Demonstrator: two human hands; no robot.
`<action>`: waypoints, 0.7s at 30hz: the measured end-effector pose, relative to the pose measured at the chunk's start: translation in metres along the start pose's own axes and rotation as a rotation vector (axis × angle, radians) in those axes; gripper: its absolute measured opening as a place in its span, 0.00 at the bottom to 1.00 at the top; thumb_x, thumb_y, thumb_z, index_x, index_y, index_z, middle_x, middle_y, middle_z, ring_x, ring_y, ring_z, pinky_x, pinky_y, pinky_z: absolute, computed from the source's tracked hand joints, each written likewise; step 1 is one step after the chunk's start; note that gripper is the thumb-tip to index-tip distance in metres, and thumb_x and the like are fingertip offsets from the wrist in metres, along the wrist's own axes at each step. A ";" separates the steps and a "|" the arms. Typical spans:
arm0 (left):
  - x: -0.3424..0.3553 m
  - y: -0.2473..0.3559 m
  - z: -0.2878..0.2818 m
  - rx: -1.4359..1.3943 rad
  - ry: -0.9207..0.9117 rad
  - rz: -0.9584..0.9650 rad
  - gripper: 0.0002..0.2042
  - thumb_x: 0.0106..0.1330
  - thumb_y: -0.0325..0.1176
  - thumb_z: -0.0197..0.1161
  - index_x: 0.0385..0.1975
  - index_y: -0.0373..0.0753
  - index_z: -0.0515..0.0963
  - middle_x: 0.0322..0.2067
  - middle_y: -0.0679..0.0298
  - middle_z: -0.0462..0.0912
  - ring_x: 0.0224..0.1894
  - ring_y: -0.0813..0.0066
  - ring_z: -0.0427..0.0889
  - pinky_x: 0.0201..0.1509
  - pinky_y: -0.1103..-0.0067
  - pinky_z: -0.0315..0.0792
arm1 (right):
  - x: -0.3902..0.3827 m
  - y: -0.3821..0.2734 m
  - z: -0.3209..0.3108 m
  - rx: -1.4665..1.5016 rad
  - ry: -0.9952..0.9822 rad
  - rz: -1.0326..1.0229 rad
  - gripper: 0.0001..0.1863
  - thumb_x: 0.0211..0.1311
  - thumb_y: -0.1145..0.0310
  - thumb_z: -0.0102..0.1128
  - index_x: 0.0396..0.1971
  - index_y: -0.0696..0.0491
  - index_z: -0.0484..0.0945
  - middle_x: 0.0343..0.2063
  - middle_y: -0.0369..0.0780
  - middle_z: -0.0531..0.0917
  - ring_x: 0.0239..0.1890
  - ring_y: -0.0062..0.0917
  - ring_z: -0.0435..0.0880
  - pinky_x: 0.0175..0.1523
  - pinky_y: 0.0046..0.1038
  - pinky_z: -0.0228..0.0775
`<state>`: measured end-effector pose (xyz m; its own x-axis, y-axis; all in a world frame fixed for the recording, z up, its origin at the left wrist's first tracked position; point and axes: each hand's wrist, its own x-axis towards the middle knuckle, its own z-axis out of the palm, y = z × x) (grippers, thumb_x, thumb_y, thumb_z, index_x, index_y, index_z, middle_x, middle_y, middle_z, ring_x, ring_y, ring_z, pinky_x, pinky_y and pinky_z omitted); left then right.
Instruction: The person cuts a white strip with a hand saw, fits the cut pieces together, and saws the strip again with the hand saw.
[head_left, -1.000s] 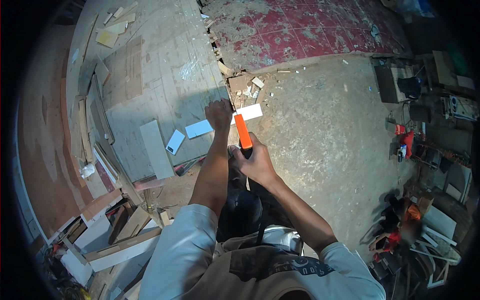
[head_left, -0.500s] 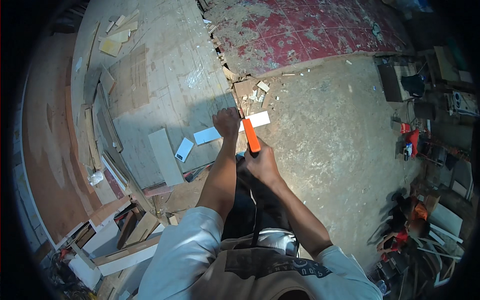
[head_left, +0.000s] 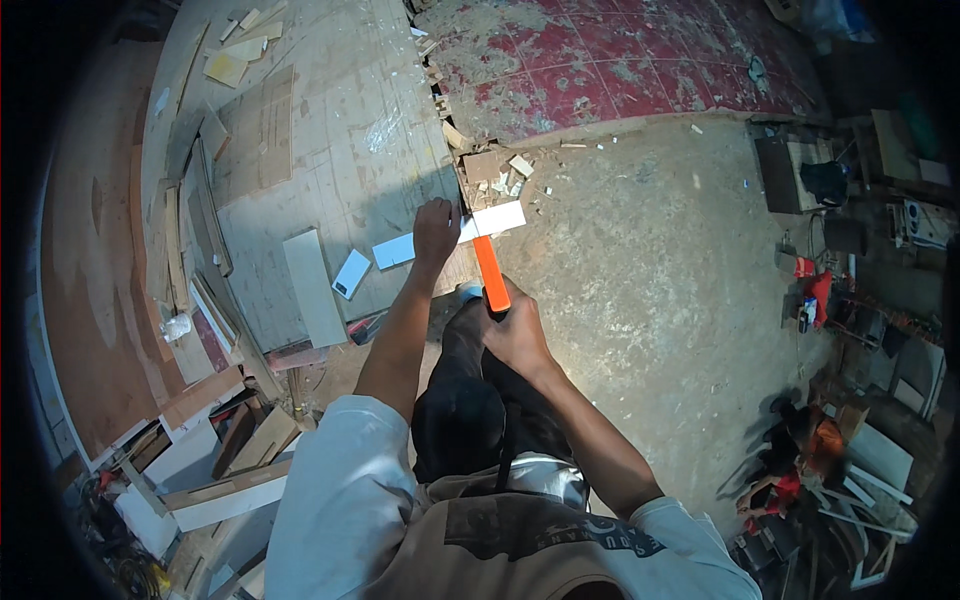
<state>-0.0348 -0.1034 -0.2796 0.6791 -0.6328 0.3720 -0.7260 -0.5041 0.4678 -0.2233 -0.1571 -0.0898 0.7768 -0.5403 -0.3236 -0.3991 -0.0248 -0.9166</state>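
Note:
A narrow white board (head_left: 499, 218) lies across the edge of the wooden platform, its right end sticking out past it. My left hand (head_left: 436, 232) presses on the board near that edge, fingers curled down over it. In my right hand (head_left: 520, 333) is an orange saw (head_left: 490, 272), gripped at its dark near end. The saw points away from me, its far end at the board's near edge. Its blade and teeth cannot be made out. A white phone (head_left: 351, 274) lies left of the board, beside a pale plank (head_left: 314, 288).
Small wood offcuts (head_left: 490, 180) lie beyond the board by the platform's edge. Stacked boards and scrap (head_left: 225, 490) crowd the lower left. Concrete floor (head_left: 640, 270) stretches right, with a dark cabinet (head_left: 787, 174) and clutter (head_left: 800, 470) along the far right.
The orange saw has been drawn back toward me, from overlapping the board to its near edge. My left hand stays on the board. The whole view has shifted slightly.

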 end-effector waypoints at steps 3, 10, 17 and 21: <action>0.000 0.004 -0.006 0.079 -0.056 -0.159 0.15 0.63 0.35 0.59 0.13 0.38 0.73 0.18 0.60 0.74 0.28 0.57 0.76 0.39 0.68 0.67 | 0.001 0.002 -0.004 -0.028 -0.011 0.002 0.18 0.51 0.79 0.60 0.45 0.62 0.74 0.32 0.58 0.81 0.42 0.53 0.80 0.42 0.37 0.75; 0.015 0.013 0.015 0.298 -0.012 -0.432 0.21 0.63 0.39 0.56 0.09 0.36 0.76 0.17 0.53 0.80 0.23 0.56 0.79 0.38 0.65 0.66 | 0.000 -0.020 0.002 -0.038 -0.052 0.082 0.12 0.54 0.79 0.56 0.41 0.62 0.74 0.29 0.52 0.81 0.35 0.42 0.84 0.43 0.33 0.73; 0.009 0.003 0.019 0.312 0.089 -0.413 0.18 0.63 0.36 0.55 0.10 0.38 0.76 0.15 0.55 0.78 0.22 0.56 0.77 0.38 0.66 0.66 | -0.009 -0.039 -0.002 -0.024 -0.062 0.002 0.13 0.55 0.80 0.56 0.41 0.62 0.74 0.30 0.53 0.82 0.39 0.45 0.85 0.43 0.35 0.74; 0.017 0.026 0.018 0.302 -0.005 -0.273 0.17 0.62 0.35 0.56 0.10 0.39 0.75 0.16 0.57 0.79 0.23 0.58 0.78 0.38 0.65 0.66 | 0.027 -0.007 -0.005 -0.013 -0.002 0.024 0.10 0.55 0.79 0.55 0.39 0.63 0.73 0.27 0.53 0.80 0.32 0.36 0.84 0.38 0.33 0.72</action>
<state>-0.0436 -0.1374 -0.2754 0.8512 -0.4546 0.2622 -0.5190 -0.8033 0.2921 -0.2014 -0.1757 -0.0911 0.7676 -0.5393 -0.3463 -0.4241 -0.0224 -0.9053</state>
